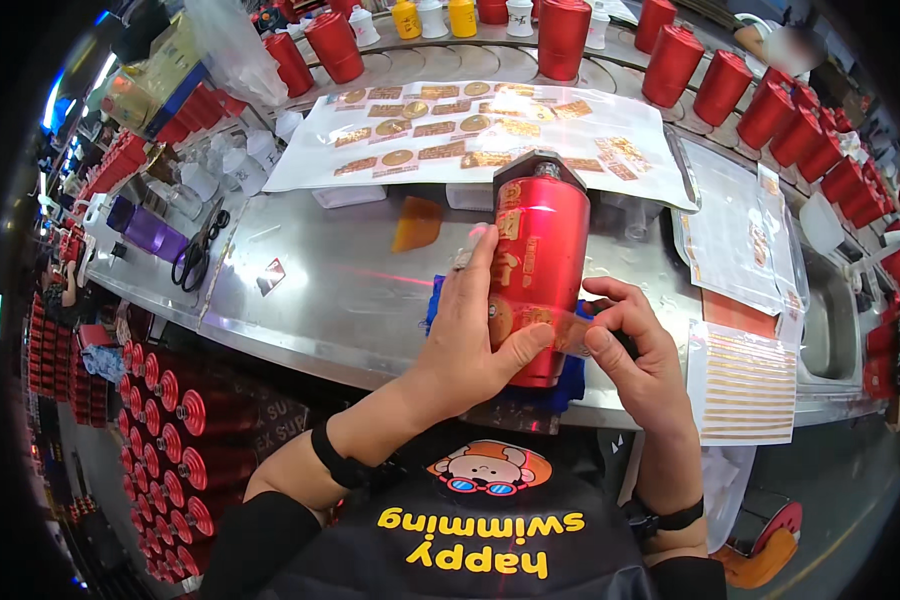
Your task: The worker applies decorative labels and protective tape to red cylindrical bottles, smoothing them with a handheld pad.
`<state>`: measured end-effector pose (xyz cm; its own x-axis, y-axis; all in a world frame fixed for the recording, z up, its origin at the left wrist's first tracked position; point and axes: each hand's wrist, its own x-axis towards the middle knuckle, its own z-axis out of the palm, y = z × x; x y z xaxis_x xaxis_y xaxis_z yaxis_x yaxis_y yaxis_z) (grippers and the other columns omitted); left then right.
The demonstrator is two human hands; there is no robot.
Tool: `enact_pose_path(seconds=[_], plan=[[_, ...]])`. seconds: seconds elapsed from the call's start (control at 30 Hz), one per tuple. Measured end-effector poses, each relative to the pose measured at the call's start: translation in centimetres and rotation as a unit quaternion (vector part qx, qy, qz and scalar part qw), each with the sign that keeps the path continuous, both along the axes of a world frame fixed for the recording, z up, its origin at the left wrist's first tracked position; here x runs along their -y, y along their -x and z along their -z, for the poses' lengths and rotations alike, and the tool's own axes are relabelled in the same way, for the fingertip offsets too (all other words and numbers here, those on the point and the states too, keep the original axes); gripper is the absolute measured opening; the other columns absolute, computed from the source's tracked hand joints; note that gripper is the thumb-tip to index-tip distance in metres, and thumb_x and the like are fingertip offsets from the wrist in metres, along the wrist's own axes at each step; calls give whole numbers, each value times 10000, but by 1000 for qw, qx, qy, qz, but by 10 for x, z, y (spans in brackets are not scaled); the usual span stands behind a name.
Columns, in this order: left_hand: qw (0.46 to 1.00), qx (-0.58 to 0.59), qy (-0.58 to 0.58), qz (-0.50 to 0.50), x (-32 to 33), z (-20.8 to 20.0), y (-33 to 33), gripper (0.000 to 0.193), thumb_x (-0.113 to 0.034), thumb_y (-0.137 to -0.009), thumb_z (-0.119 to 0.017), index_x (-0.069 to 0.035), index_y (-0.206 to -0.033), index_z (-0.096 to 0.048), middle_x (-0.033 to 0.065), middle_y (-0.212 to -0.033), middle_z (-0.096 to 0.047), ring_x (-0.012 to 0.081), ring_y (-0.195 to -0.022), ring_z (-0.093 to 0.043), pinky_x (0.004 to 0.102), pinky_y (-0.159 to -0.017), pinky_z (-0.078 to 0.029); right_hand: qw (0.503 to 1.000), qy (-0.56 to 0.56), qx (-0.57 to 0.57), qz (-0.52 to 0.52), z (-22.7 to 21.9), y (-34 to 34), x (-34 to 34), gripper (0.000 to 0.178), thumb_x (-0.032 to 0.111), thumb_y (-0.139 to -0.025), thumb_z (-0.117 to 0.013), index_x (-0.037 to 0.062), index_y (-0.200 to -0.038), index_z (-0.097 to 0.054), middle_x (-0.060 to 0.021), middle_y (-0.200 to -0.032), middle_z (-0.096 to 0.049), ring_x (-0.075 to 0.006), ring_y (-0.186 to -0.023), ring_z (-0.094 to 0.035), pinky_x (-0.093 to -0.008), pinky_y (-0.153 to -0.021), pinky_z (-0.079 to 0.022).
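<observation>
Red and glossy, one metallic-looking bottle [558,240] lies between your hands in the head view, on blue cloth [572,380] at the near edge of the steel counter [340,325]. Its long axis runs away from you, almost straight, neck at the far end and base toward your body. A dark hexagonal piece [510,175] shows behind the neck.

Your left hand [467,325] is the nearer: it touches the bottle's left flank, fingers outstretched along it rather than curled around, thumb pressed on the front near the base. Your right hand [635,345] sits just right of the base end, thumb and index seemingly pinching one clear film strip [568,335] that crosses the bottle; the bottle lies to the left of those fingertips, and the strip crosses its axis.

Count around you: one white label sheet [310,150] beyond the bottle, one gold-striped sheet [745,385] to your right, one amber flat piece [417,223], one pair of black-handled scissors [192,265] and one purple bottle [148,230] to your left. Along the far side you have two yellow jars [462,17] and four white jars [519,17]. Red bottles crowding the lower left [165,440] overlap too much to count.
</observation>
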<state>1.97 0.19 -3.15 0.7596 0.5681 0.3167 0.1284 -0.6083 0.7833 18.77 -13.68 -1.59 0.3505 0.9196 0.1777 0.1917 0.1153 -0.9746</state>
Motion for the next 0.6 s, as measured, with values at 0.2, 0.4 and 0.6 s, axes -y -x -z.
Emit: enact_pose_path(seconds=[0.2, 0.4, 0.6], plan=[[997, 11, 70, 25, 0, -2, -2, 952, -391, -883, -660, 80, -1485, -91, 343, -1504, -177, 438, -1427, -187, 457, -1162, -170, 1000, 4, 15, 4, 7, -2, -1, 160, 167, -924, -644, 18, -885, -601, -139, -1207, -516, -196, -1115, -504, -325, -949, -382], [994, 10, 108, 17, 1, 0, -3, 955, -397, -888, -652, 95, -1479, -87, 344, -1504, -177, 433, -1425, -197, 455, -1161, -174, 1000, 12, 9, 19, 10, -1, -5, 166, 168, -918, -648, 15, -870, -603, -139, -1174, -525, -223, -1165, -492, -338, -964, -376], [996, 13, 85, 15, 1, 2, -2, 948, -396, -888, -649, 100, -1477, -95, 345, -1501, -189, 434, -1421, -208, 456, -1160, -176, 999, 10, 26, 21, 16, 0, -8, 171, 172, -913, -651, 17, -860, -605, -145, -1148, -531, -253, -1192, -486, -359, -977, -375]])
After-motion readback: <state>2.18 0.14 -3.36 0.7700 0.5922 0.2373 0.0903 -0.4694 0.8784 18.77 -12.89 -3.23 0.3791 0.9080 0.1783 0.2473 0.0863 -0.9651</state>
